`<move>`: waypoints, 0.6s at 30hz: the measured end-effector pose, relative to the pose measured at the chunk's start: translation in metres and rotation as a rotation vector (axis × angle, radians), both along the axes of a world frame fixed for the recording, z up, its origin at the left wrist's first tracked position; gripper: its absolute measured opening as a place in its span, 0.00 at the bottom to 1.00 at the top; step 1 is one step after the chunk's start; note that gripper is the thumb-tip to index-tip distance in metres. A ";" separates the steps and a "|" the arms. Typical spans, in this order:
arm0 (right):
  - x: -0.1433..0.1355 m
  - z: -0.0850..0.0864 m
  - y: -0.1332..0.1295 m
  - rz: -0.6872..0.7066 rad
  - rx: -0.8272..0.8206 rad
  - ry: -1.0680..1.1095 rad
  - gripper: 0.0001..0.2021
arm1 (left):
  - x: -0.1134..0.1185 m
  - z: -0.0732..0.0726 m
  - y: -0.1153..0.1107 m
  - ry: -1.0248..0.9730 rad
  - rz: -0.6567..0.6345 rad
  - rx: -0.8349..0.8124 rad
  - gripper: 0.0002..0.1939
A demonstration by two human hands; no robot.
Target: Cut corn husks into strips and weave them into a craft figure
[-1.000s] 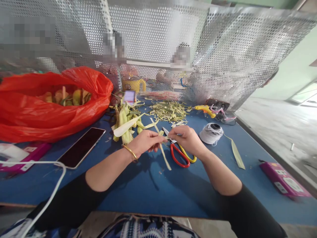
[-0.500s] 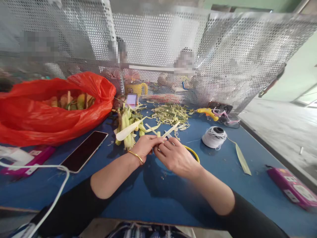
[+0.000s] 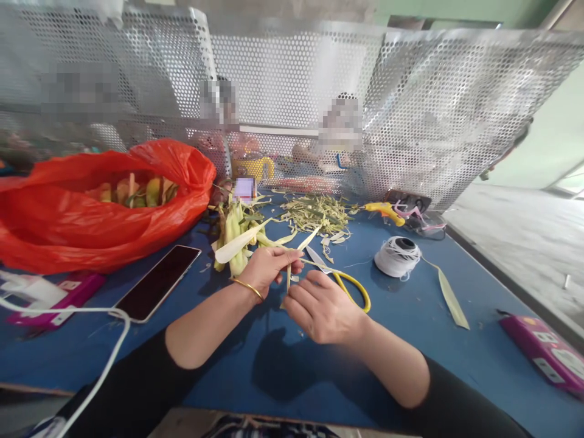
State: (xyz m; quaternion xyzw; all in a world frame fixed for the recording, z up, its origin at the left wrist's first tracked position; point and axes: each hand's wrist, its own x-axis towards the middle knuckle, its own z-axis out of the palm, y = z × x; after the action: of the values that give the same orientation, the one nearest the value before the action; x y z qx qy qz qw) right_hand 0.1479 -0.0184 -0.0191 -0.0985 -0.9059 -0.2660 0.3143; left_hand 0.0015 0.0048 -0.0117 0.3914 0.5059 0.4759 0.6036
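Left hand [image 3: 267,272] pinches crossed husk strips [image 3: 311,237] over the worktop [image 3: 228,371], one tail out to 1 o'clock. Right hand [image 3: 326,311] curled just below, at 4 o'clock from the pinch; can't tell if it grips a strip end. Reads as strip-crossing in hand; calls for a firm left pinch, light right pull. Scissors [image 3: 357,283] at 1 o'clock from right hand, spool [image 3: 396,258] at 2.
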 end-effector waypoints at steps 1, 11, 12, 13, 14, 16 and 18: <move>0.000 0.000 -0.001 0.019 -0.003 -0.004 0.14 | -0.001 0.002 0.000 -0.008 0.009 0.002 0.19; 0.001 0.003 -0.002 0.055 -0.071 -0.032 0.15 | -0.005 0.002 0.003 -0.098 0.024 -0.006 0.13; 0.000 0.003 -0.003 0.063 -0.063 -0.056 0.15 | -0.005 0.001 0.003 -0.099 0.022 -0.006 0.12; 0.000 0.003 -0.003 0.072 -0.060 -0.074 0.15 | -0.005 0.001 0.003 -0.101 0.024 -0.008 0.12; 0.000 0.003 -0.003 0.079 -0.059 -0.084 0.16 | -0.004 0.002 0.004 -0.104 0.028 -0.010 0.11; 0.001 0.004 -0.003 0.088 -0.055 -0.071 0.14 | -0.005 0.003 0.004 -0.110 0.044 -0.021 0.09; 0.004 0.006 0.000 0.051 -0.050 -0.004 0.10 | -0.006 0.006 0.004 -0.117 0.058 -0.033 0.08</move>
State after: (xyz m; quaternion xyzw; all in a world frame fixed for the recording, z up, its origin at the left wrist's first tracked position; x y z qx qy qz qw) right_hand 0.1518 -0.0187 -0.0127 -0.0824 -0.9152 -0.2353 0.3166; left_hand -0.0042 0.0088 -0.0061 0.3383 0.4884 0.5069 0.6245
